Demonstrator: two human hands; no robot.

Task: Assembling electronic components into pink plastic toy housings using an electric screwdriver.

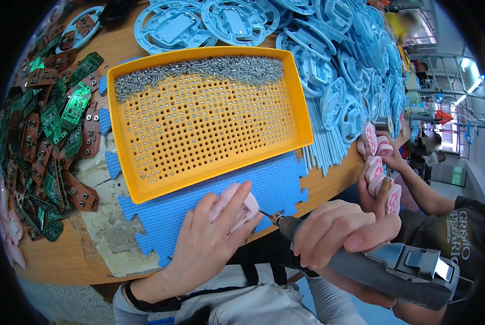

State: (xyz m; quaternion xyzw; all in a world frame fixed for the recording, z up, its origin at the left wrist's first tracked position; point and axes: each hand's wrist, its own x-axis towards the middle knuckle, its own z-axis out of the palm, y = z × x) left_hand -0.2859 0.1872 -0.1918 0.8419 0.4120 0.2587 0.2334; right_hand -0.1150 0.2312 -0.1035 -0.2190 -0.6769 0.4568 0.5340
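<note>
My left hand point(205, 241) holds a small pale pink plastic housing point(247, 210) over the blue foam mat point(161, 219), fingers closed around it. In my right hand point(334, 230) is a dark grey electric screwdriver point(380, 273), lying almost level and pointing left. Its thin bit reaches the right side of the housing; I cannot tell whether it sits in a screw. Just beyond my hands, a yellow tray point(124, 176) rests partly on the mat. Small silver screws point(199, 70) are heaped along its far side, and many stand in its rows of holes.
Green and brown circuit boards point(53, 122) are piled at the left. Light blue plastic frames point(313, 59) are heaped at the far side and right, beside thin blue rods point(323, 146). A co-worker's hands point(386, 157) hold several pink pieces at the right, close to my screwdriver.
</note>
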